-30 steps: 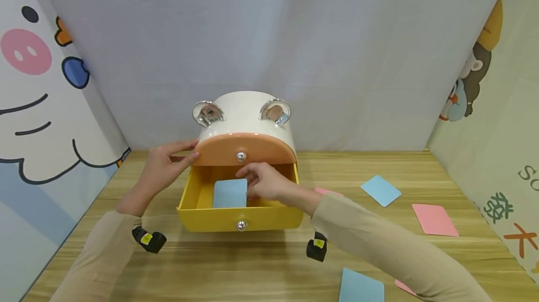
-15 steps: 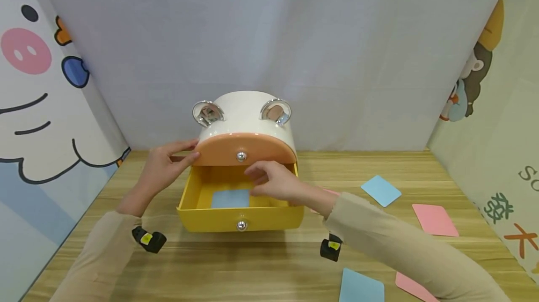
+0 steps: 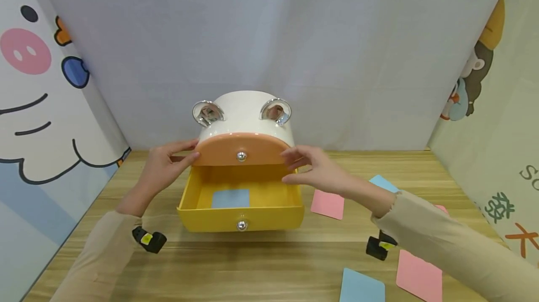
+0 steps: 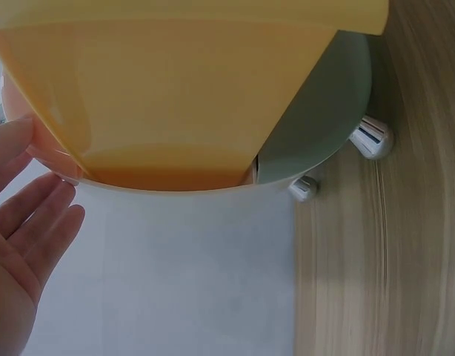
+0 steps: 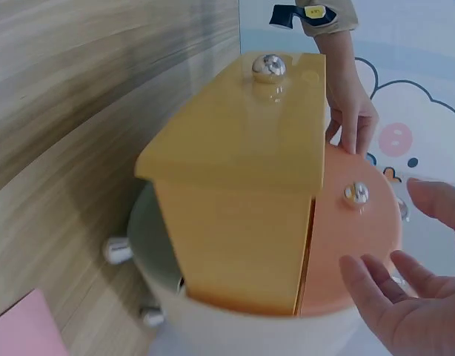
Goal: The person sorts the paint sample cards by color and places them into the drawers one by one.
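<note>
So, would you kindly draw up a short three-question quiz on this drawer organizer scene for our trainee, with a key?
1. Multiple choice: In the head view, what can be seen lying inside the pulled-out yellow lower drawer?
a) a pink card
b) a blue card
c) a black wrist camera

2. True or false: The person's right hand is gripping the silver knob on the upper drawer front.

3. Fill in the blank: The person's left hand touches the side edge of the upper drawer front, whose colour is ____.

Key:
1. b
2. False; the hand holds nothing, and its fingers are near the front's right edge, away from the knob.
3. orange
</note>
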A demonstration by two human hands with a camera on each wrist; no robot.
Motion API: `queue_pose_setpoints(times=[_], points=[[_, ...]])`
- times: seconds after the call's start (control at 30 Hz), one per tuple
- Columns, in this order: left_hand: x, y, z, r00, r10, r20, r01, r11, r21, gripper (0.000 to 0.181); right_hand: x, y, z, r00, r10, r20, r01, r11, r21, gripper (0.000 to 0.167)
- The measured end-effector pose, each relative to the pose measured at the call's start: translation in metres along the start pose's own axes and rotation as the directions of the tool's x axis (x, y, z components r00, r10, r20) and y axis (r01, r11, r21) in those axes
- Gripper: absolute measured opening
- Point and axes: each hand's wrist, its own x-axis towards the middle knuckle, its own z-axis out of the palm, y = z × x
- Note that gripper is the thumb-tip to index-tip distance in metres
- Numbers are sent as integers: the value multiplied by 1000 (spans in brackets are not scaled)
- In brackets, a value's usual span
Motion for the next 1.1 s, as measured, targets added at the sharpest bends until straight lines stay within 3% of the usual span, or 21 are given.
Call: queue_pose_setpoints(times=[0.2,0.33,0.5,0.7,0.93,1.03,1.1], points=[[0,0,1,1000,6,-6,-6,1000,-7,32,-40,24,-25,996,64,-64,-65,998,-11,48],[-1,1,2,1000,-6,4,6,1000,-10,32,-72,48,-29,989,119,-85,-123,991,-50,54],[-2,1,3,1000,-11,10,11,1000,-8,33,-114,83,-17,979,185,-81,-194,974,-118,61],[-2,0,4,1000,-14,8,14,1000,4,33,-157,114,5,977,197,-79,-210,947,-242,68],[0,1,3,1000,-14,3,14,1000,-6,33,-183,133,22,938,339,-66,-341,876,-340,75],[0,0,3,1000,-11,-1,11,1000,-10,33,-189,144,27,952,301,-59,-298,860,-414,75],[0,0,3,1000,-13,-2,13,1000,-15,33,-193,153,30,981,186,-53,-189,868,-460,74]])
